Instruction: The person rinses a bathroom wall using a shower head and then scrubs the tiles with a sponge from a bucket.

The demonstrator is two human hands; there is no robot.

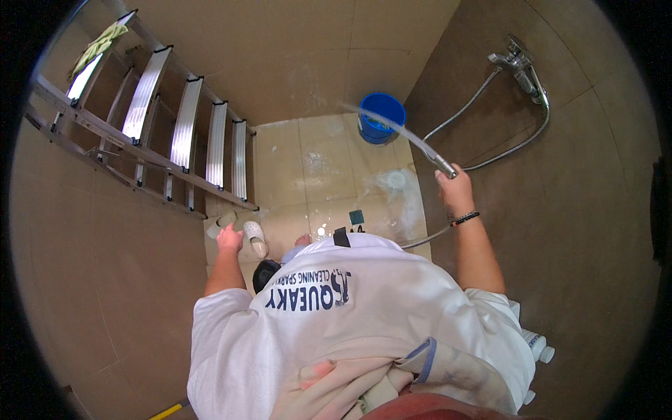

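While raised, right hand [453, 187] gripping shower hose [442, 166]

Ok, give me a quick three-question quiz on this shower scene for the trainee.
1. Which hand holds the shower head? A) left B) right C) neither
2. True or false: the green cloth lies on the floor beside the blue bucket.
3. Fill in: the left hand is empty, nearest the white ____ on the floor.
Key: 1 B, the right hand. 2 false, it is draped over the top of the ladder. 3 slippers.
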